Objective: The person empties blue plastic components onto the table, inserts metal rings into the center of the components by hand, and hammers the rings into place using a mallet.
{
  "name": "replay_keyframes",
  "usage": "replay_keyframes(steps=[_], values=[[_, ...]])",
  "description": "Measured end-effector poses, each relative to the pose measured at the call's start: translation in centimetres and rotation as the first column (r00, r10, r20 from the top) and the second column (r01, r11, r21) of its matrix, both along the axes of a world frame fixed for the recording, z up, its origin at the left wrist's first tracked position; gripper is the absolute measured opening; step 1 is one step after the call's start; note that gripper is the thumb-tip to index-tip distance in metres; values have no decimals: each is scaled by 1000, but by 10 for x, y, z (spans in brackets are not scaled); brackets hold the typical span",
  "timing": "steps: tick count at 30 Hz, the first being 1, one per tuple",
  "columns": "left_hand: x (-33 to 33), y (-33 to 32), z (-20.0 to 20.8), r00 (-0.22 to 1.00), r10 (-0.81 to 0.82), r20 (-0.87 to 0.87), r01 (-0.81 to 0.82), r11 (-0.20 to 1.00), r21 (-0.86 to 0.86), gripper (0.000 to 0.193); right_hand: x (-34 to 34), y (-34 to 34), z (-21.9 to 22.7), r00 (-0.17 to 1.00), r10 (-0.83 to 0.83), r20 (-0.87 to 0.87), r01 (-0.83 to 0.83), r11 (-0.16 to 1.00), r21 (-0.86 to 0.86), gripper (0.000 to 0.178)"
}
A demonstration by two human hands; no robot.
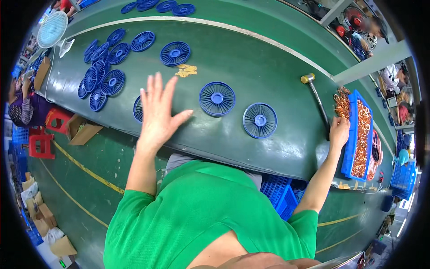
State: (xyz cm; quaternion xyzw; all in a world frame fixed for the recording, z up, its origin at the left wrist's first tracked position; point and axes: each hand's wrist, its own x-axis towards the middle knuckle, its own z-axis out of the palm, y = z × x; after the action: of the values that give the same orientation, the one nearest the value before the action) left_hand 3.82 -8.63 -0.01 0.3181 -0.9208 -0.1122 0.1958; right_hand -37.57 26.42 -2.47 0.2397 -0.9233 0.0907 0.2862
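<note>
My left hand (158,110) is open, its fingers spread above the green table. Beneath it, a blue round slatted disc (138,109) is partly covered. Two more blue discs lie flat to the hand's right, one nearer (217,98) and one farther along (260,120). My right hand (339,132) is closed at the near end of a pile of small copper-coloured pieces (342,101); what its fingers hold is hidden. Close beside that hand lies a hammer (319,101) with a yellowish head and black handle. A blue tray (351,150) holds more copper-coloured pieces, some ring-shaped.
More blue discs (113,82) are heaped at the table's left, with others (183,10) beyond the pale strip (251,32). A fan (52,29) stands far left. Red stools (41,144) and a cardboard box (83,131) are beside the table; blue crates (278,193) sit below its edge.
</note>
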Motion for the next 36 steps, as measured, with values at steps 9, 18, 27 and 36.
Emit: replay_keyframes(steps=[9, 18, 27, 36], values=[[54, -28, -13, 966, 228, 120, -244, 958, 150, 69, 93, -69, -1, 884, 374, 280, -318, 921, -224, 19], [42, -38, -6, 830, 449, -331, -353, 882, 311, 28, 117, -66, 13, 899, 255, 356, -227, 966, -119, 15], [-42, 37, 5, 625, 327, -708, 311, 728, 611, 21, 182, -104, 39, 704, 677, -214, -697, 604, -385, 20], [-72, 75, 10, 678, 199, -707, 593, 420, 687, 36, 230, -156, 50, 468, 832, -299, -869, 372, -325, 26]])
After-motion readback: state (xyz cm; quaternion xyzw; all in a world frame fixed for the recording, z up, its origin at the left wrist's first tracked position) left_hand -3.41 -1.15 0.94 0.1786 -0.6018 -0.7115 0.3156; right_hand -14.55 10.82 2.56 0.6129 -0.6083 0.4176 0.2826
